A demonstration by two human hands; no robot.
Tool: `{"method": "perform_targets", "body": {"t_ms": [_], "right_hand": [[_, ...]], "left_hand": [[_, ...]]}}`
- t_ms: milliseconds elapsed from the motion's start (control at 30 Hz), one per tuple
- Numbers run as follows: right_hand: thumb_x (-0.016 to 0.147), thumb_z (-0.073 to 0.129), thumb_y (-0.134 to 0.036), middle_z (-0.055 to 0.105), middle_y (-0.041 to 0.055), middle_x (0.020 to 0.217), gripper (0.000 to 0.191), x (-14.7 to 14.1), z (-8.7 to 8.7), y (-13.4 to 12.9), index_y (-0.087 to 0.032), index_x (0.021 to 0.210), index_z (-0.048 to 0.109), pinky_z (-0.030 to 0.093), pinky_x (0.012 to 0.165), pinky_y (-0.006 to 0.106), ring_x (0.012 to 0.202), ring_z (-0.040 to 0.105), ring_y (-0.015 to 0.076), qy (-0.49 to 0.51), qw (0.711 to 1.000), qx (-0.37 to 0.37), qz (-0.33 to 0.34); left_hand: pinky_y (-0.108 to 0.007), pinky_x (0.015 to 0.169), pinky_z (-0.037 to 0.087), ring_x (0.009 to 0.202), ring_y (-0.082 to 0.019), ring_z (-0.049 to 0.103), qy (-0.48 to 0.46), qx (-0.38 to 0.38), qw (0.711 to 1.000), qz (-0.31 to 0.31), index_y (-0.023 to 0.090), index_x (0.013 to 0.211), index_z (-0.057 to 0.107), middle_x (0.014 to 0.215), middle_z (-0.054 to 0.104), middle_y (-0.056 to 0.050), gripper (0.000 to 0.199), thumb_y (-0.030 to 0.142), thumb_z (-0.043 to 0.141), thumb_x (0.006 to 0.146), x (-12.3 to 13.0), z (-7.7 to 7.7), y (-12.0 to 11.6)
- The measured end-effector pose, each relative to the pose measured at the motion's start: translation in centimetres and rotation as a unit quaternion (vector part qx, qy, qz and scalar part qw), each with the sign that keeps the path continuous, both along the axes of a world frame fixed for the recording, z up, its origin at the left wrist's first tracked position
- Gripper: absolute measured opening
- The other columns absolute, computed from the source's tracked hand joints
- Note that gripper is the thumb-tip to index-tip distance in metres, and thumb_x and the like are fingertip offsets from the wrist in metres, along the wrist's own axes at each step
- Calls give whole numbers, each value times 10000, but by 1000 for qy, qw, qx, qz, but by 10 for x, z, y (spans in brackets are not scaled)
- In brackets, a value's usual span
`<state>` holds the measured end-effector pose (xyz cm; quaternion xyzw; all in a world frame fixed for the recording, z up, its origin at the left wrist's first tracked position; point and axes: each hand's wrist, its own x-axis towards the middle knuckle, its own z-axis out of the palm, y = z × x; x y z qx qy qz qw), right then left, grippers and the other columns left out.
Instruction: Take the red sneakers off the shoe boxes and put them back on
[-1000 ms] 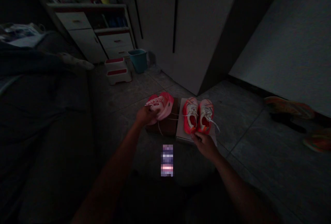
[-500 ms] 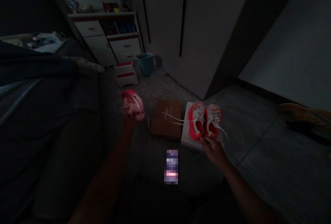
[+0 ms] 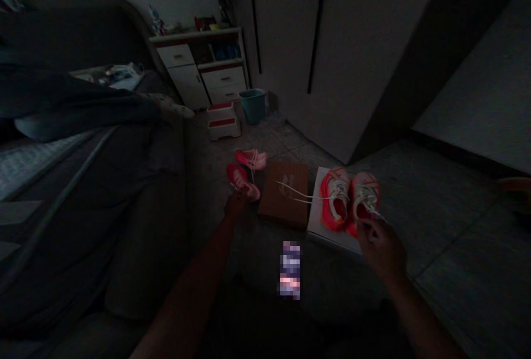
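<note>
On the floor, right hand grips sneaker.

A dim home bedroom: bed, drawer unit, wardrobe doors, tiled floor.

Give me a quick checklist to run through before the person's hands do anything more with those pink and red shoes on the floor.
1. Small pink shoes set on the tiled floor, beside the brown cardboard box: ok.
2. Left hand free of them: cannot tell, it touches the nearer one's heel in dim light.
3. Red-and-white laced sneakers upright on the white box lid: ok.
4. Right hand gripping the right sneaker's heel: cannot tell.
5. Loose white lace clear of the brown box: not ok, it trails across it.
</note>
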<state>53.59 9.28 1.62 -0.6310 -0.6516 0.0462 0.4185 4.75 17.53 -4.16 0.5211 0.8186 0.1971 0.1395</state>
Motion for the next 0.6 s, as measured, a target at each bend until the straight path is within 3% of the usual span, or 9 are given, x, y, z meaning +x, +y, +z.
{"method": "perform_targets", "body": {"t_ms": [100,200,300,367,433,500,600], "right_hand": [[1023,614,-443,805,153,1118,277,3,0,3,-241,1090,792,549,929,489,1063,716,359,-100,992,82,1],[1063,627,-430,759,212,1330,358,-1,-3,6,-203,1305,760,545,1038,564,1232,685,407,-163,982,93,10],[1110,600,-444,696,235,1474,444,-6,-13,7,-190,1461,700,546,1102,590,1353,644,423,-197,977,70,34],[1123,587,-456,668,224,1518,483,-8,-20,8,-209,1531,667,547,1129,586,1401,624,417,-207,976,57,48],[1130,572,-465,647,224,1538,507,-8,-25,9,-219,1567,655,556,1131,584,1415,617,417,-211,975,47,53],[1135,558,-472,639,238,1530,522,-7,-26,9,-207,1572,668,572,1109,588,1395,623,425,-218,974,37,54],[1140,539,-466,664,240,1446,538,-6,-21,10,-213,1590,691,598,1044,581,1300,659,422,-234,971,8,54]], "left_hand": [[-397,970,582,1252,-367,794,-49,-77,994,56,255,1357,793,1365,822,-208,603,730,544,1083,13,-6,-1],[-477,1073,558,1361,-426,718,34,-19,998,57,218,1411,773,1465,751,-257,597,674,663,1042,26,-10,6],[-484,1241,487,1505,-373,619,71,94,991,-60,211,1541,705,1586,683,-226,488,401,605,1103,35,-12,27],[-447,1318,442,1575,-306,573,27,112,981,-154,222,1590,670,1652,652,-176,497,283,545,1113,36,-15,42],[-419,1340,432,1613,-265,551,-24,109,974,-196,231,1609,647,1692,632,-144,519,238,541,1101,33,-22,50],[-420,1311,466,1585,-278,589,-60,98,979,-170,228,1580,657,1669,656,-152,513,265,619,1069,27,-32,48],[-474,1214,535,1443,-368,696,-99,75,992,-23,192,1453,724,1533,740,-208,491,379,761,1001,14,-43,31]]}}
